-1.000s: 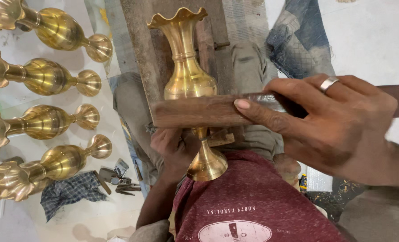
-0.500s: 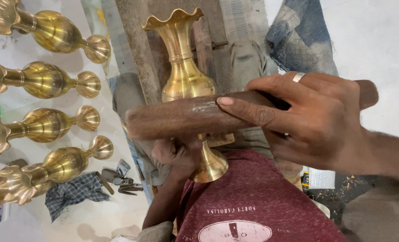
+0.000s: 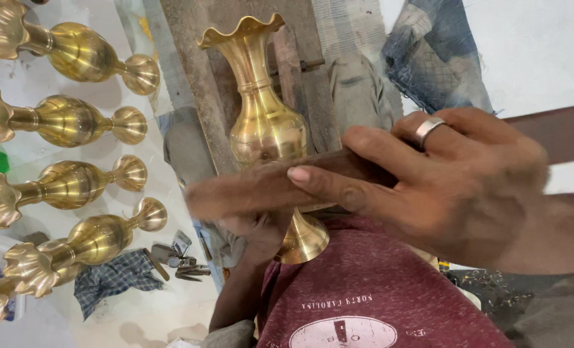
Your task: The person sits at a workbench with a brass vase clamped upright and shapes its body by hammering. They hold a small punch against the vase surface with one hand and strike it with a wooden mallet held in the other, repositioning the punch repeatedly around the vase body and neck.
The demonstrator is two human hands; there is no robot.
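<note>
- Brass vase with a fluted, flared mouth, a round belly and a small trumpet foot (image 3: pixel 264 125) stands lengthwise in front of the person, foot towards the maroon printed shirt (image 3: pixel 371 296), mouth pointing away over a worn wooden plank (image 3: pixel 190 77)
- Right hand (image 3: pixel 441 183), a silver ring on one finger, has its fingers curled shut around a dark brown wooden stick (image 3: pixel 261 187) laid across the vase just below the belly; the stick's far end is blurred
- Left hand (image 3: pixel 255 225) sits under the stick by the vase's stem; whether its fingers grip the stem I cannot tell
- Judged step: rubbing or pressing the stick against the vase; the next stroke calls for steady support at the foot
- Vase mouth faces away, so its inside is not visible
- Four like brass vases (image 3: pixel 74 119) lie on their sides on the pale floor at left, contents unseen
- Checked blue cloth (image 3: pixel 113 280) and small metal tools (image 3: pixel 181 258) lie near them
</note>
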